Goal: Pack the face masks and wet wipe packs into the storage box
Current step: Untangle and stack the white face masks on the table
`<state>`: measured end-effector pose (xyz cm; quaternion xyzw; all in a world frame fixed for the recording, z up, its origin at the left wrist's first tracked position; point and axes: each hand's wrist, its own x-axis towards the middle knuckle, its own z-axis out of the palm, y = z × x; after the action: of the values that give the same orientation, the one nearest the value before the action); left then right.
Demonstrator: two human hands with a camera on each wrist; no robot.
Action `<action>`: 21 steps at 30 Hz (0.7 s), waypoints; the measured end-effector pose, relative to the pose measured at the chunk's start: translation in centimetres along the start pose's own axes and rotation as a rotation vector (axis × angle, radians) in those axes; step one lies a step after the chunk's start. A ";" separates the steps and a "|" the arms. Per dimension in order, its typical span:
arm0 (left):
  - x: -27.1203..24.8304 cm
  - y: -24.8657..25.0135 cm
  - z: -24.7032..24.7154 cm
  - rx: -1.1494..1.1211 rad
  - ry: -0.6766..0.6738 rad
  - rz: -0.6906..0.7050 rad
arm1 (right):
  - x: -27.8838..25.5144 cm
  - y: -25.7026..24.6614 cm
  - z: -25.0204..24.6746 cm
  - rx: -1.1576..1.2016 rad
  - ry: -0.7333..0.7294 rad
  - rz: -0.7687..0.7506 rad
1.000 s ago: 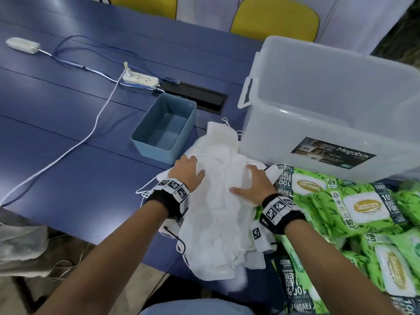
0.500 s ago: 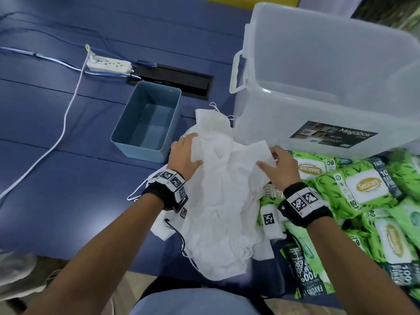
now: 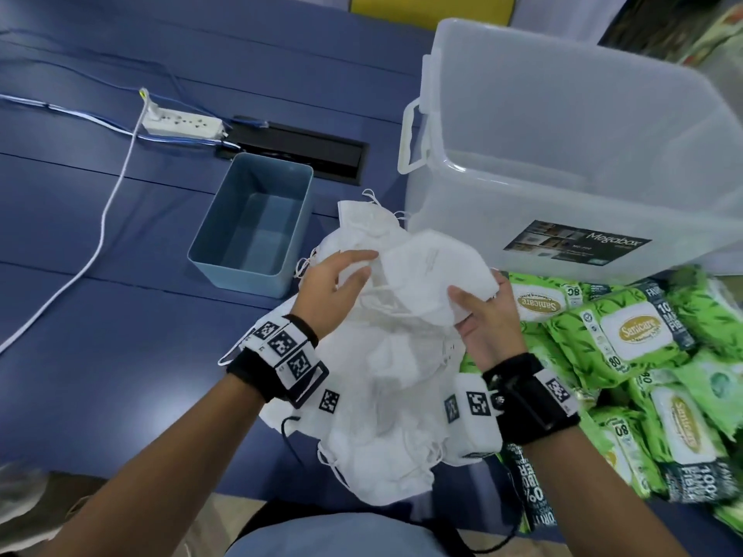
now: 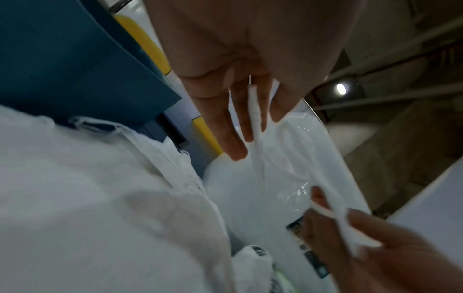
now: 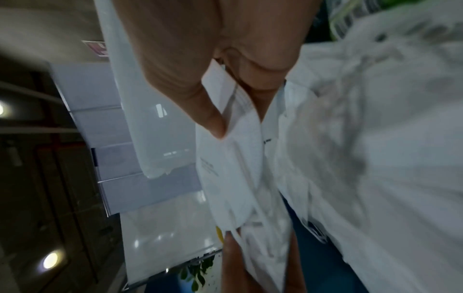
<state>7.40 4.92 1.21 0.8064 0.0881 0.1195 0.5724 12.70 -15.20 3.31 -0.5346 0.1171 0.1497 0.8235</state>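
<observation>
Your right hand has lifted one face mask off the mask pile, thumb and fingers pinching its edge just before the storage box. Your left hand, fingers now straight and spread, touches the mask's far edge. Wet wipe packs lie right of the pile; a blue bin stands left of the box.

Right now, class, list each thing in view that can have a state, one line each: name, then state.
Storage box: lid off, empty.
Blue bin: open, empty.
Held mask: lifted off the pile.
Mask pile: loose on the table.
Wipe packs: heaped on the table, unpacked.
Right hand: pinches the mask.
Left hand: fingers straight, touching the mask.
</observation>
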 end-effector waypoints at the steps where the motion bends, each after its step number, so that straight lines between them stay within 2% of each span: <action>1: -0.4 0.3 0.2 -0.091 -0.002 -0.033 | -0.3 0.6 0.4 0.003 -0.001 0.020; 4: -1.9 1.2 0.6 -0.277 0.003 -0.103 | -1.2 2.5 1.5 -0.119 -0.007 0.050; 8: -2.9 1.0 0.2 -0.229 0.056 -0.083 | -2.0 4.1 1.4 -0.310 -0.090 0.051; 10: -3.1 0.8 -0.6 -0.283 0.088 -0.110 | -1.9 4.0 0.7 -0.344 -0.090 0.048; 12: -3.2 0.5 -1.4 -0.303 0.132 -0.114 | -1.6 3.4 -0.2 -0.299 -0.042 0.049; 15: -3.5 0.3 -2.4 -0.250 0.159 -0.084 | -1.4 2.0 -1.2 -0.107 0.044 0.040; 18: -3.9 0.3 -2.6 -0.218 0.140 -0.099 | -1.3 0.7 -1.1 0.085 0.026 0.065; 21: -4.3 0.5 -1.8 -0.144 0.111 -0.143 | -1.6 1.0 0.2 0.124 0.003 0.128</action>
<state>2.78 5.25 1.83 0.7470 0.1680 0.1289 0.6302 10.83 -14.81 3.18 -0.4740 0.1616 0.1936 0.8436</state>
